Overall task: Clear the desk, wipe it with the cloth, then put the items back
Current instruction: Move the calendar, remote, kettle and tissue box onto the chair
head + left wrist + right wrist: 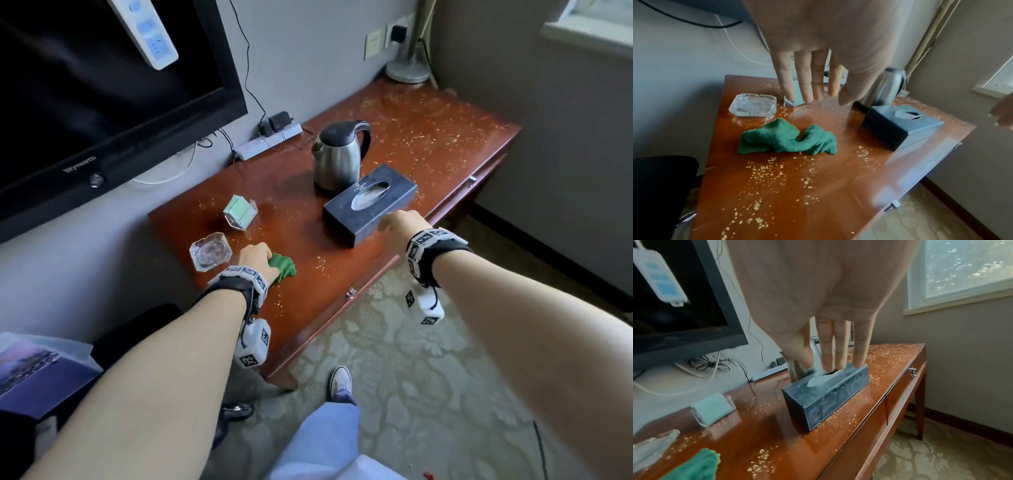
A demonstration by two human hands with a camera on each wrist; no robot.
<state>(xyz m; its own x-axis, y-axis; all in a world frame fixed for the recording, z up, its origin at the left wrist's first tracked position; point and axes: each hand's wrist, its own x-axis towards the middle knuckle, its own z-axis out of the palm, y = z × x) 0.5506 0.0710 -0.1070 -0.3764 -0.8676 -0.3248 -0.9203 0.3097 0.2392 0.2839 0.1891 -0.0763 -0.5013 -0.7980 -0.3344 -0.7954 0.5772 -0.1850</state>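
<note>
A crumpled green cloth [283, 269] [789, 138] lies on the crumb-strewn red-brown desk [308, 240] near its front left. My left hand [256, 257] [812, 97] hovers just above the cloth with straight fingers and holds nothing. My right hand [399, 222] [830, 366] hangs open over the near end of the dark blue tissue box [370, 202] [826, 395]; its fingertips are close to the box top. Behind the box stands a steel kettle [340, 156]. A clear card holder [239, 211] and a glass ashtray [210, 251] [753, 105] sit at the left.
A television [102, 85] hangs over the desk's left back, with a power strip [270, 140] and cables along the wall. A lamp base [407, 70] stands in the far corner. A black chair [659, 186] is left of the desk; patterned carpet lies in front.
</note>
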